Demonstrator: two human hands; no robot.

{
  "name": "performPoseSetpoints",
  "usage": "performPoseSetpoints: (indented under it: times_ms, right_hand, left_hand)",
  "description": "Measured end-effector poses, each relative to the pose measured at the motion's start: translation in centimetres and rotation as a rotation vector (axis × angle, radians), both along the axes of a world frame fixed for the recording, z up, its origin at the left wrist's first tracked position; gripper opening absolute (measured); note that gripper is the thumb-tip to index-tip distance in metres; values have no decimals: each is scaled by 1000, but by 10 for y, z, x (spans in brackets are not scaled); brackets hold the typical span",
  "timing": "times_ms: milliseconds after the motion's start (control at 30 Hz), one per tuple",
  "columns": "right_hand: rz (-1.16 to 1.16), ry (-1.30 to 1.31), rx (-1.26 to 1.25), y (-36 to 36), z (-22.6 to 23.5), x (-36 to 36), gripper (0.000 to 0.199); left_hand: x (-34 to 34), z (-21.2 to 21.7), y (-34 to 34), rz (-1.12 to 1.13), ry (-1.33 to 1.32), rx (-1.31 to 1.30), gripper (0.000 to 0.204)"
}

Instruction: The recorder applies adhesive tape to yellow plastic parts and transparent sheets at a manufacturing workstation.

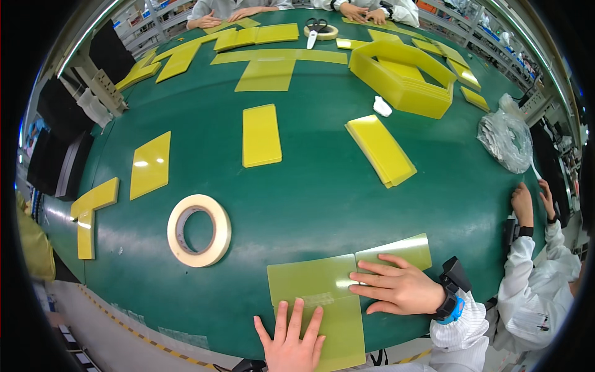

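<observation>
Three translucent yellow-green sheets lie butted together at the near edge of the green table (322,186), and both my hands are flat on them. My left hand (291,338) presses open-palmed, fingers spread, on the lower sheet (344,332), whose long axis runs away from me toward the table edge. My right hand (396,286) lies open across the seam, its fingertips (359,276) on the left sheet (310,279) and its palm on the right sheet (396,251), which tilts up to the right. Neither grip closes on anything; both only hold the sheets down.

To the left of my left hand, well apart, stands a roll of pale tape (199,230). Farther out lie opaque yellow plates (260,134), a slanted stack of them (380,150), and a stack of yellow frames (403,77). On my right, a co-worker's sleeve (527,273) and hands rest at the table rim, near a plastic bag (505,139). Nothing lies between my hands and the tape.
</observation>
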State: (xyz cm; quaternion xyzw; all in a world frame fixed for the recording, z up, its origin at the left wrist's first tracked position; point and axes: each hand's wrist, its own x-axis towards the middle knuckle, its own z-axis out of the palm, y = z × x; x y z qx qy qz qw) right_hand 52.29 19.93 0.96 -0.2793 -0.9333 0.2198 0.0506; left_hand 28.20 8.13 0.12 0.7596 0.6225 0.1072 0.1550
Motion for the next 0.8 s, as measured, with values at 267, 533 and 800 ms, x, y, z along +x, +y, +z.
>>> performPoseSetpoints:
  times_ms: [267, 533, 800]
  right_hand:
    - [12, -12, -63, -6, -6, -20, 48]
    - [-71, 193, -62, -4, -8, -48, 42]
    - [-138, 135, -82, -3, -12, -41, 49]
  left_hand:
    - [-19, 15, -9, 45, 92, -69, 53]
    - [-31, 10, -8, 67, 36, -65, 59]
    - [-25, 6, -6, 46, 86, -48, 65]
